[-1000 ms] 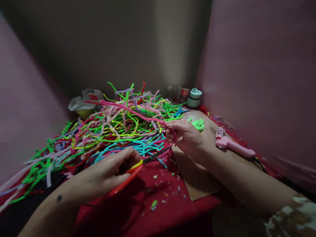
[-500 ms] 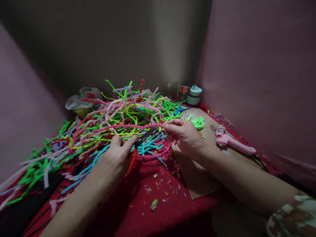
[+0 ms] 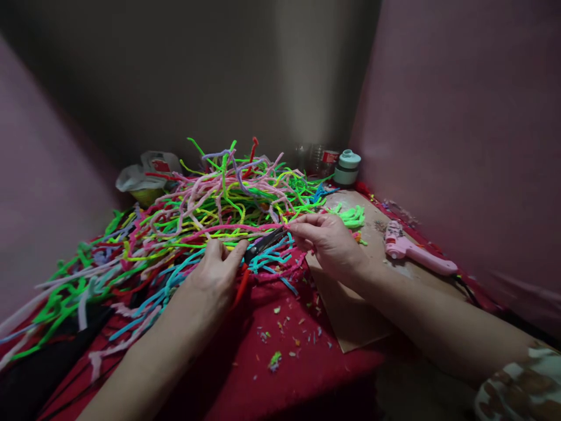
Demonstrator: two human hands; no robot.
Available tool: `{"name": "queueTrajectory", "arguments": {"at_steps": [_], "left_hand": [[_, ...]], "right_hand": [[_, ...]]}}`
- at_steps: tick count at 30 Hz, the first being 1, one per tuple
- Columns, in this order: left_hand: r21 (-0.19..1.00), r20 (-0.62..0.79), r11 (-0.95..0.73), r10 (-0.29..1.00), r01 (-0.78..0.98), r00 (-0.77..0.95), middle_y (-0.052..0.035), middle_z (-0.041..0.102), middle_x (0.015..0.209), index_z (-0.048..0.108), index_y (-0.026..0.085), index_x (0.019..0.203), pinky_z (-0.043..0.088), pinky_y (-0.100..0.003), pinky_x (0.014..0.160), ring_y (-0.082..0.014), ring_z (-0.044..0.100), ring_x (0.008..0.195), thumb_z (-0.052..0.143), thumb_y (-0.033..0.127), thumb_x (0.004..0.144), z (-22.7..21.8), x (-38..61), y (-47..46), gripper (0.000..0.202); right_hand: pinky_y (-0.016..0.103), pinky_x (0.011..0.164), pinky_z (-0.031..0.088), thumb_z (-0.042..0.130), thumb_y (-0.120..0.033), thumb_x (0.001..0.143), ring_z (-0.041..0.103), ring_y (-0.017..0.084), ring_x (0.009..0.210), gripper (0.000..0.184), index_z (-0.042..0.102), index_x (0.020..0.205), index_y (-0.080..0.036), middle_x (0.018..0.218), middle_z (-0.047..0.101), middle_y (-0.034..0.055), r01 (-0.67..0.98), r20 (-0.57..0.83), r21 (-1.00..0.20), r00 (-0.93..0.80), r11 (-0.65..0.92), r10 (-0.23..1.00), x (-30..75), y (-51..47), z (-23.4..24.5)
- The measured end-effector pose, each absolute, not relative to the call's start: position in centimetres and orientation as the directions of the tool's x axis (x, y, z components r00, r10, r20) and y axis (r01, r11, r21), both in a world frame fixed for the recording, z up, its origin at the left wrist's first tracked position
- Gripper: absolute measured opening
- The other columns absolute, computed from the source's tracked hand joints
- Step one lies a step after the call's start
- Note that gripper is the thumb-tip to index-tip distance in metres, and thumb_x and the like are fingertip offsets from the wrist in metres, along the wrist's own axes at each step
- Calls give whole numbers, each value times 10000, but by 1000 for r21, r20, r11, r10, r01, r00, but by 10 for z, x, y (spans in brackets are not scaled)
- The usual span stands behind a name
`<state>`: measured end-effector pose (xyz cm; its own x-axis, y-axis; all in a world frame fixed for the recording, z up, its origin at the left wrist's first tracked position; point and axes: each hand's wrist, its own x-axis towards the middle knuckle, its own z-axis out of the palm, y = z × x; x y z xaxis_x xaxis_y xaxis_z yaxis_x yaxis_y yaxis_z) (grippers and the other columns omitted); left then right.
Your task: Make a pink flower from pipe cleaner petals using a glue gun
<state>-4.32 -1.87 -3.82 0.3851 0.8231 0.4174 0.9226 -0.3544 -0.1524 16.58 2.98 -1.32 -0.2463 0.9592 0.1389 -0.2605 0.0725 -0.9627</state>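
My left hand is closed around a pair of scissors with dark blades and red handles; the fingers partly hide the handles. The blades point up and right, and their tips lie close to my right fingertips. With thumb and forefinger, my right hand pinches a dark pink pipe cleaner at the blade tips. That strand runs off leftward over a heap of pipe cleaners in green, yellow, pink and blue. Whether the blades touch the strand, I cannot tell.
A pink glue gun lies on a brown board at right. Behind stand a mint-green bottle and a clear plastic bottle. A plastic bag sits back left. Fuzzy scraps dot the red cloth.
The scissor blades have come closer together and sit slightly further right, my left hand moving with them. My right hand keeps its pinch in nearly the same place.
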Motion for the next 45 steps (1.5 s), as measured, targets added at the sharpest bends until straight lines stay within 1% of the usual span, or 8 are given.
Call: {"name": "queueTrajectory", "arguments": {"at_steps": [4, 7, 17, 24, 27, 35, 41, 45], "left_hand": [[-189, 423, -343, 817, 920, 391, -60, 391, 855, 438, 121, 1287, 426, -223, 529, -126, 462, 637, 362, 88, 823, -40, -47, -18, 472], [-219, 442, -344, 799, 913, 408, -65, 408, 854, 430, 119, 1284, 434, -230, 543, -139, 485, 663, 360, 81, 822, -39, -46, -18, 470], [-297, 335, -308, 853, 904, 401, -86, 452, 875, 443, 99, 1246, 426, -230, 516, -162, 545, 693, 348, 83, 839, -25, -35, -29, 418], [-346, 269, -270, 889, 899, 370, -85, 525, 902, 467, 129, 1211, 399, -230, 462, -154, 572, 622, 366, 71, 823, -17, -33, -35, 405], [-335, 256, -292, 887, 896, 385, -89, 542, 917, 474, 120, 1195, 398, -234, 449, -161, 589, 624, 367, 80, 826, -17, -34, -34, 386], [-317, 327, -348, 833, 882, 446, -118, 533, 930, 442, 75, 1224, 469, -271, 599, -186, 600, 691, 363, 54, 813, -27, -35, -29, 419], [-278, 332, -337, 845, 899, 420, -116, 534, 933, 443, 104, 1220, 468, -269, 583, -199, 600, 736, 359, 71, 817, -26, -35, -30, 413], [-262, 333, -337, 848, 904, 413, -109, 528, 936, 439, 112, 1222, 459, -264, 560, -200, 598, 742, 373, 97, 826, -25, -34, -29, 401]], "right_hand": [[238, 460, 227, 635, -200, 678, 337, 53, 450, 181, 542, 535, -142, 488, 447, -47, -285, 94, -959, -274, 12, 957, 166, 30, -12], [230, 464, 262, 655, -201, 658, 380, 57, 461, 165, 561, 536, -142, 497, 473, -39, -281, 60, -960, -269, -18, 961, 165, 29, -10], [223, 450, 273, 661, -197, 641, 375, 49, 439, 175, 563, 505, -147, 478, 482, -41, -298, 83, -955, -272, -1, 959, 165, 28, -13], [218, 446, 279, 679, -196, 619, 393, 46, 423, 161, 572, 515, -135, 471, 487, -40, -342, 55, -938, -284, -48, 957, 165, 30, -14], [217, 442, 270, 684, -196, 612, 389, 45, 424, 154, 579, 519, -134, 474, 478, -43, -350, 48, -935, -285, -57, 957, 165, 31, -15], [225, 447, 247, 657, -186, 624, 349, 47, 440, 162, 559, 501, -143, 464, 460, -45, -285, 85, -959, -291, -2, 953, 165, 25, -12], [231, 459, 265, 648, -194, 633, 360, 57, 458, 150, 563, 517, -152, 477, 466, -41, -265, 82, -964, -269, 8, 960, 165, 23, -12], [232, 479, 281, 625, -210, 665, 378, 64, 485, 146, 574, 541, -151, 506, 485, -35, -203, 136, -976, -259, 83, 956, 165, 22, -10]]}}
